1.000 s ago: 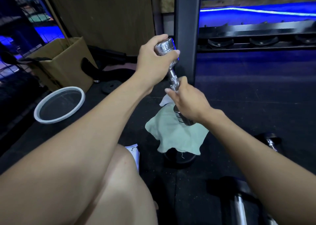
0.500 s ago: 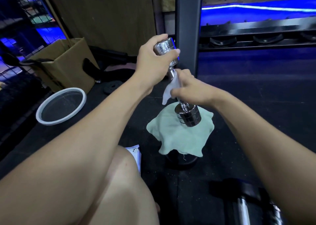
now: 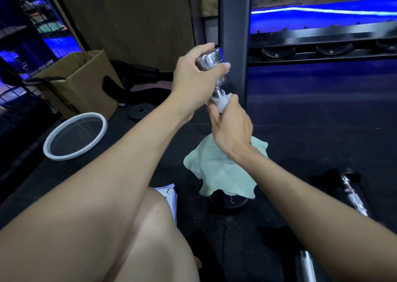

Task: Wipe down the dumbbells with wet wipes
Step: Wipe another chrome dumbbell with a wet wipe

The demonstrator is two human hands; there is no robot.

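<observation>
Far left: cardboard box (image 3: pixel 86 82) against the wall, round white-rimmed lid (image 3: pixel 75 136) flat on the dark floor just in front of it. Lower centre: white wipes pack (image 3: pixel 168 192), half hidden behind a bare knee.

Centre: left hand (image 3: pixel 196 77) curled round the upper head of a chrome dumbbell (image 3: pixel 212 61), holding it tilted, off the floor, in front of the black rack post (image 3: pixel 233 34). Just below: right hand (image 3: pixel 231 125) closed round the handle with a white wet wipe (image 3: pixel 222 104) bunched between fingers and bar, wipe peeking out at the top of the fist. Lower head hidden behind the right hand. Underneath, on the floor: pale green cloth (image 3: pixel 223 168) draped over a dark round object.

Right: two more chrome bars on the floor, one (image 3: pixel 353 192) near the right forearm, one (image 3: pixel 308 266) at the bottom edge.

Step in hand, by the look of it: wiping the handle, heads probably still to do. Next move likely calls for sliding or twisting the wipe along the bar while keeping a firm top grip, as wet chrome may slip.
</observation>
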